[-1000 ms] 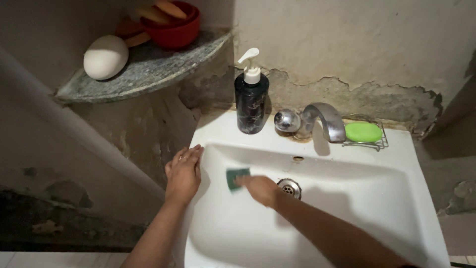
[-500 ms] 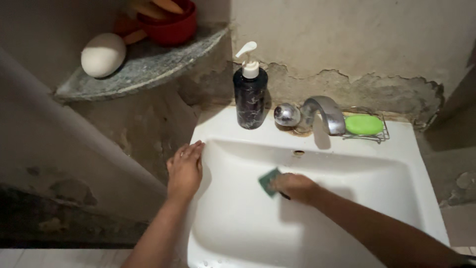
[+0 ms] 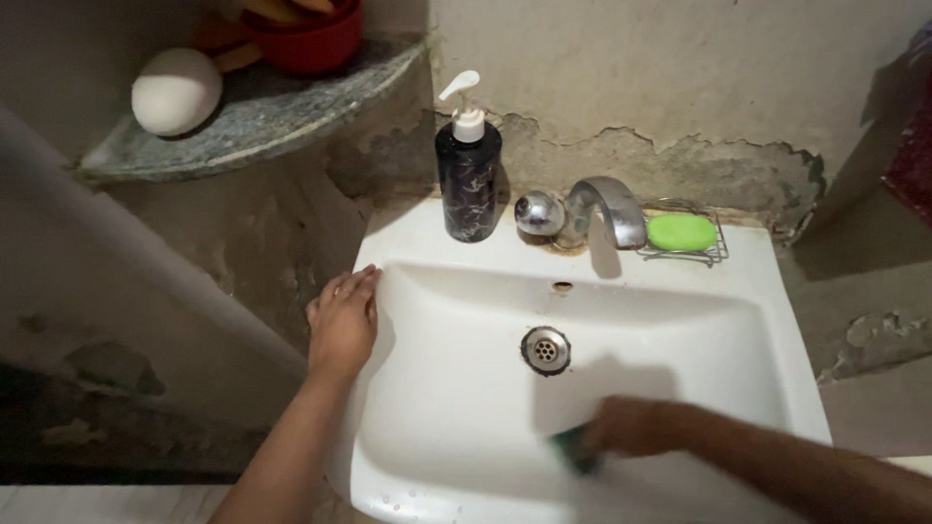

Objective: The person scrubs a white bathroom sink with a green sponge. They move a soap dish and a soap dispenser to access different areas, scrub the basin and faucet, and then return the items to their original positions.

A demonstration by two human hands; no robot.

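A white washbasin (image 3: 456, 427) fills the lower middle of the head view. My right hand (image 3: 631, 427) presses a green scrub sponge (image 3: 573, 448) against the near side of the bowl, below and right of the metal drain (image 3: 546, 350). Most of the sponge is hidden under my fingers. My left hand (image 3: 342, 322) lies flat on the basin's left rim, fingers together and pointing toward the wall, holding nothing.
A dark pump soap bottle (image 3: 468, 173), a chrome tap (image 3: 582, 213) and a wire dish with a green soap bar (image 3: 682, 232) stand on the back ledge. A stone corner shelf (image 3: 252, 116) at upper left carries a white oval object (image 3: 176, 91) and a red bowl (image 3: 311, 39).
My right hand has swept the sponge from the upper left of the bowl, past the drain, down to the near right side. The left hand has stayed on the rim.
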